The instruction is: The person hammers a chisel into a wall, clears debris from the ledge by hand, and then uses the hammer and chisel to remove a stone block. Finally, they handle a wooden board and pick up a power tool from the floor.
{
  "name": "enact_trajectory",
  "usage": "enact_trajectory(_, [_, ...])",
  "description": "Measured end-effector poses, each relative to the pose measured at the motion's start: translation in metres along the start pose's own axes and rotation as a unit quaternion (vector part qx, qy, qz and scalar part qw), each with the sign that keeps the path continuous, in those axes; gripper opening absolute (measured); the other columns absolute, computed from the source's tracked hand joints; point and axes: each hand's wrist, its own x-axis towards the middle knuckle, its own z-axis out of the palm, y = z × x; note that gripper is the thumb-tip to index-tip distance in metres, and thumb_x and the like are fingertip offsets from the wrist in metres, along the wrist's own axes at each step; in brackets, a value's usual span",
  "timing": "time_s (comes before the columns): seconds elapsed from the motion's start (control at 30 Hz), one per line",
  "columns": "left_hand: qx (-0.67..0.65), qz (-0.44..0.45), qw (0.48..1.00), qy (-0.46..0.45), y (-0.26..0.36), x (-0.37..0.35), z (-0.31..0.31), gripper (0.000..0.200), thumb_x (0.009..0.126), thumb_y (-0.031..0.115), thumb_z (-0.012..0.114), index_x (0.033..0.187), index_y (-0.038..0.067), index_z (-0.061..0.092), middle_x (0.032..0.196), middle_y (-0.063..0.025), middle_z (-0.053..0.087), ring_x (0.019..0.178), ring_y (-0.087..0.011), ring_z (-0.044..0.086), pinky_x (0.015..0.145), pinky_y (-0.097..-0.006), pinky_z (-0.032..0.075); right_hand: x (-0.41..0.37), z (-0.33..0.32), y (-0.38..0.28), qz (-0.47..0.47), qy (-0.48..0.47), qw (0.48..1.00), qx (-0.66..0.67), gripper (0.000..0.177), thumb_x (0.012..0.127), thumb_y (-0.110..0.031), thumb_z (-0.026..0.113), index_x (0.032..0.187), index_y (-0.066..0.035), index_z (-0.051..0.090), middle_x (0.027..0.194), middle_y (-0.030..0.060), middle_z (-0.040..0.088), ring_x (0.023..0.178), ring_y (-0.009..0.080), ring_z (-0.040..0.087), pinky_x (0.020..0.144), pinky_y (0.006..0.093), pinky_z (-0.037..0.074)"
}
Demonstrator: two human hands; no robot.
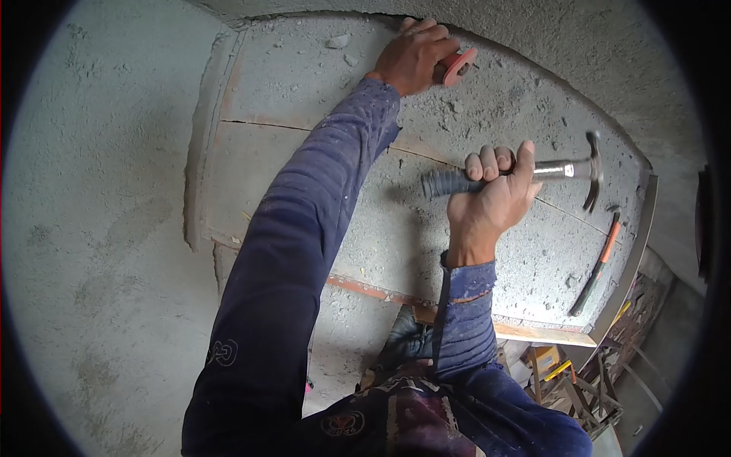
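Observation:
My left hand [415,57] is closed around a chisel with a round red hand guard [459,67], against the far edge of a dusty grey slab. The chisel's working tip is hidden behind the hand and the edge. My right hand [495,186] grips the dark ribbed handle of a claw hammer [563,169], held above the slab with its metal head to the right and apart from the chisel. A second hammer [601,263], with an orange and black handle, lies on the slab at the right.
Broken mortar bits [457,107] and dust lie over the jointed slab [266,167]. Rough plastered wall [84,190] rises at the left and along the far edge. A wooden strip [544,333] runs along the near edge. Below right are piled boards and scraps [598,392].

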Motion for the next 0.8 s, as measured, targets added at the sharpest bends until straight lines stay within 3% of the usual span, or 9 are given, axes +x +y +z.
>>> enact_trajectory(0.07, [0.041,0.015,0.999,0.024,0.000,0.002,0.003,0.033,0.065,0.018,0.082,0.093,0.013,0.065,0.088,-0.0025,0.063,0.092,-0.0242,0.061,0.085,-0.0420,0.045,0.002,-0.003,0.019,-0.035,0.024,0.997,0.060,0.015,0.099,-0.016,0.049,0.103,-0.007,0.038,0.067,-0.0009,0.041,0.048,0.0070,0.039,0.038,0.0239,0.037])
enact_trajectory(0.1, [0.037,0.012,0.999,0.020,0.004,0.007,-0.007,0.033,0.065,0.018,0.082,0.093,0.013,0.065,0.088,-0.0025,0.063,0.092,-0.0242,0.061,0.085,-0.0420,0.045,-0.002,0.001,0.038,0.096,-0.056,0.994,-0.025,0.016,0.099,-0.016,0.050,0.103,-0.006,0.039,0.067,-0.0008,0.041,0.049,0.0070,0.040,0.039,0.0235,0.037])
enact_trajectory(0.17, [-0.007,-0.060,0.983,-0.175,0.009,0.018,-0.026,0.025,0.084,0.027,0.067,0.099,0.007,0.065,0.103,-0.0151,0.065,0.101,-0.0344,0.061,0.093,-0.0538,0.042,-0.010,-0.006,0.038,0.232,-0.122,0.958,-0.111,0.016,0.098,-0.016,0.051,0.104,-0.006,0.039,0.067,-0.0007,0.041,0.049,0.0071,0.040,0.039,0.0231,0.037])
enact_trajectory(0.27, [0.005,-0.006,1.000,-0.004,0.003,0.011,-0.010,0.025,0.079,0.027,0.073,0.077,0.006,0.060,0.077,-0.0110,0.062,0.077,-0.0307,0.062,0.084,-0.0527,0.046,-0.004,-0.006,0.001,0.108,-0.056,0.985,-0.121,0.018,0.098,-0.018,0.053,0.102,-0.004,0.041,0.068,-0.0008,0.042,0.051,0.0072,0.043,0.040,0.0230,0.039])
enact_trajectory(0.4, [0.019,-0.013,1.000,-0.007,0.000,0.007,-0.002,0.025,0.079,0.028,0.073,0.082,0.006,0.062,0.081,-0.0117,0.064,0.077,-0.0308,0.062,0.083,-0.0511,0.047,0.012,-0.018,0.005,-0.008,0.009,0.996,0.086,0.017,0.099,-0.016,0.049,0.094,-0.007,0.036,0.062,-0.0003,0.042,0.046,0.0082,0.043,0.038,0.0256,0.041])
enact_trajectory(0.47, [0.019,0.006,1.000,0.018,0.001,0.005,-0.007,0.026,0.079,0.030,0.073,0.080,0.006,0.062,0.079,-0.0118,0.064,0.074,-0.0302,0.063,0.081,-0.0482,0.048,-0.006,-0.002,0.042,0.046,0.029,0.997,-0.062,0.015,0.099,-0.015,0.047,0.093,-0.006,0.036,0.060,0.0003,0.043,0.043,0.0093,0.042,0.037,0.0273,0.041])
enact_trajectory(0.5, [-0.007,0.014,1.000,-0.001,-0.001,0.005,-0.013,0.026,0.079,0.031,0.073,0.080,0.007,0.062,0.079,-0.0116,0.065,0.073,-0.0297,0.063,0.079,-0.0471,0.049,-0.013,-0.002,0.046,0.140,-0.151,0.943,-0.262,0.017,0.098,-0.015,0.049,0.093,-0.006,0.035,0.061,0.0010,0.045,0.043,0.0101,0.042,0.037,0.0279,0.040])
enact_trajectory(0.6, [0.013,0.020,0.999,-0.034,-0.008,0.010,-0.015,0.028,0.079,0.033,0.072,0.078,0.007,0.063,0.078,-0.0112,0.065,0.071,-0.0288,0.063,0.075,-0.0453,0.050,-0.016,-0.003,0.022,0.206,-0.112,0.967,-0.103,0.018,0.098,-0.015,0.050,0.095,-0.008,0.035,0.064,-0.0003,0.043,0.045,0.0085,0.042,0.038,0.0258,0.041])
enact_trajectory(0.8, [0.037,-0.012,0.998,-0.044,-0.006,0.009,-0.010,0.030,0.079,0.033,0.071,0.075,0.006,0.062,0.075,-0.0116,0.066,0.068,-0.0275,0.063,0.069,-0.0440,0.050,-0.001,-0.005,0.024,-0.008,0.030,0.998,0.059,0.015,0.099,-0.015,0.048,0.095,-0.008,0.034,0.063,0.0003,0.041,0.046,0.0085,0.042,0.037,0.0274,0.041])
